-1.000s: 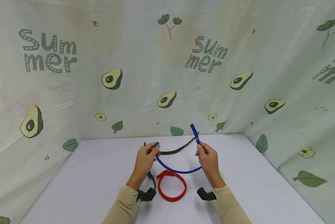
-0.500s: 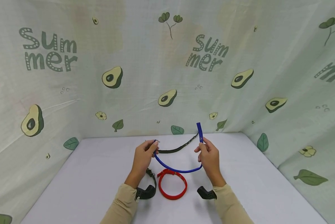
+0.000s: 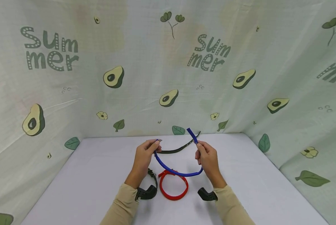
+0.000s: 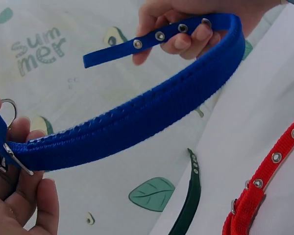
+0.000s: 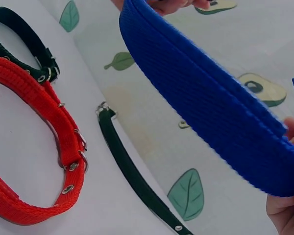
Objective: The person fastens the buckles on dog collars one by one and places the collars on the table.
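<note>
A blue pet collar (image 3: 182, 174) hangs unfastened in a sagging curve between my two hands, above the table. My left hand (image 3: 143, 156) pinches its buckle (image 4: 17, 159) end, where a metal ring also shows. At the other end my right hand (image 3: 209, 157) grips the strap (image 4: 149, 40), which is punched with metal eyelets; the free tip sticks out past the fingers, pointing up and left in the head view. Below the blue collar lies a red collar (image 3: 173, 198), buckled into a loop.
An unfastened dark green collar (image 3: 170, 152) stretches across the back of the white table (image 3: 100, 175). Another dark green collar (image 5: 27, 30), fastened in a loop, lies beside the red one, partly hidden by the left wrist in the head view. A printed cloth (image 3: 140, 47) rises behind.
The blue collar's free tip swings right, then back to tilt left and slightly lower. My left hand shifts a little up and left, keeping hold of the buckle end.
</note>
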`<control>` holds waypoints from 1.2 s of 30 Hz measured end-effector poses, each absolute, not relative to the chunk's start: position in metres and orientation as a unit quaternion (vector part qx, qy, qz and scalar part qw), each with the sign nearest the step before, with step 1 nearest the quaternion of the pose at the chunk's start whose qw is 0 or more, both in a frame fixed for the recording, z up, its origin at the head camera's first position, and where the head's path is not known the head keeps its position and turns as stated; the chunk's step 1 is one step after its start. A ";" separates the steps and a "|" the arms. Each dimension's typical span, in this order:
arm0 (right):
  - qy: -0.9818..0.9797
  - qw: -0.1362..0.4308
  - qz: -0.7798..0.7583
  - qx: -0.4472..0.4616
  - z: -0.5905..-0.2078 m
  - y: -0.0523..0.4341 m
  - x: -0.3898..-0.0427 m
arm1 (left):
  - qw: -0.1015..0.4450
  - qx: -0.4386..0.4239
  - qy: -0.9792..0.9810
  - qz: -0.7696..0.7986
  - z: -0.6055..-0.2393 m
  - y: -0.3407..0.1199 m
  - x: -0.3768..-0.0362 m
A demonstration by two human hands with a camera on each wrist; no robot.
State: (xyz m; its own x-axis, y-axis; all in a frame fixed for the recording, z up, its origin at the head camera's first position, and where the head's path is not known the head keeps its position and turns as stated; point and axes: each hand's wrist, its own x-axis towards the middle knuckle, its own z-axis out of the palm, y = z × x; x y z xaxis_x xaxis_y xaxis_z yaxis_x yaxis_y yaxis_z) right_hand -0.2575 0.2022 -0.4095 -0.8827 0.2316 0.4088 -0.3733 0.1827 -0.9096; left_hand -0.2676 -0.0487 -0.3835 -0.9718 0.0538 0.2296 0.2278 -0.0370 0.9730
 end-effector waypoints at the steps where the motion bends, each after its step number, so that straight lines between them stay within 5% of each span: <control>1: -0.729 0.236 0.640 0.054 -0.410 0.202 -0.257 | 0.060 -0.103 -0.690 -0.714 -0.383 -0.049 -0.268; 22: -0.741 0.258 0.604 0.143 -0.400 0.183 -0.242 | 0.056 -0.138 -0.665 -0.731 -0.379 -0.045 -0.259; 36: -0.751 0.221 0.597 0.174 -0.394 0.169 -0.232 | 0.030 -0.179 -0.696 -0.695 -0.375 -0.040 -0.253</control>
